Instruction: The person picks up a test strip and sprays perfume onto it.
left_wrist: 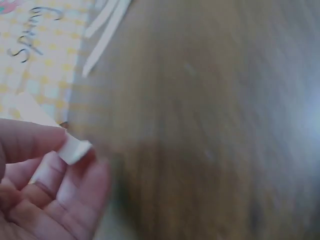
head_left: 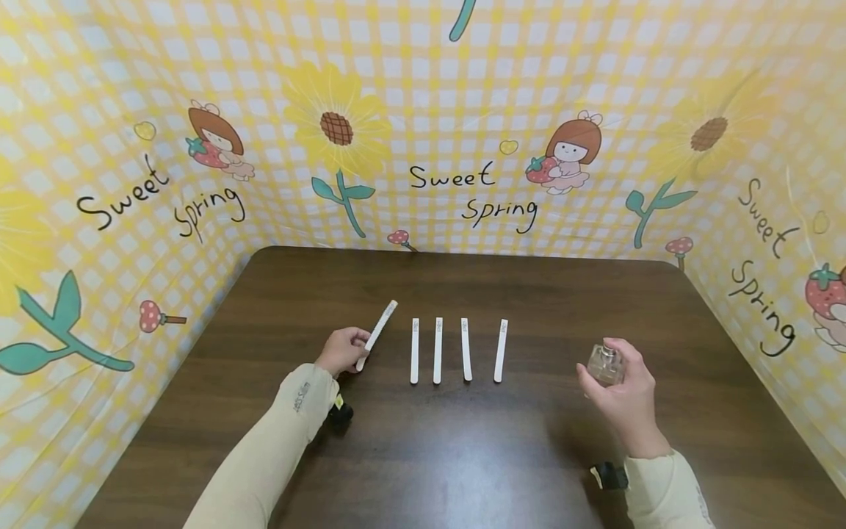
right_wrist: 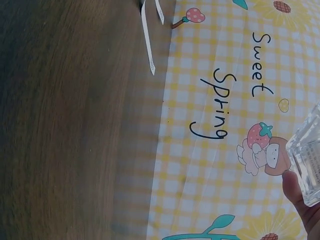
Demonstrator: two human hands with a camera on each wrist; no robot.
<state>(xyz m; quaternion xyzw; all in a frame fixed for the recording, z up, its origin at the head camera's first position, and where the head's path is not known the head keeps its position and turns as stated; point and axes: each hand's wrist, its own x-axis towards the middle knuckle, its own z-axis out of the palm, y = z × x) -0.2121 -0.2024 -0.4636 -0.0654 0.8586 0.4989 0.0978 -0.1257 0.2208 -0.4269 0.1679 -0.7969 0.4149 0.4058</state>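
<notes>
My left hand (head_left: 342, 351) pinches a white paper test strip (head_left: 382, 323) near its lower end, tilted up to the right, left of the other strips. In the left wrist view, the held strip (left_wrist: 77, 150) shows between thumb and fingers, slightly blurred. Several more white strips (head_left: 438, 351) lie side by side on the table, small print at their far ends. At the right, my right hand (head_left: 631, 400) holds a small clear glass perfume bottle (head_left: 604, 366), with a finger on its top. In the right wrist view, the bottle (right_wrist: 310, 150) is cut off by the frame edge.
The dark wooden table (head_left: 423, 441) has rounded far corners. A yellow-and-white checked cloth (head_left: 423, 95) with flowers and lettering hangs behind it and along both sides. A black wrist strap piece (head_left: 340, 413) shows below the left cuff, another (head_left: 611, 476) by the right.
</notes>
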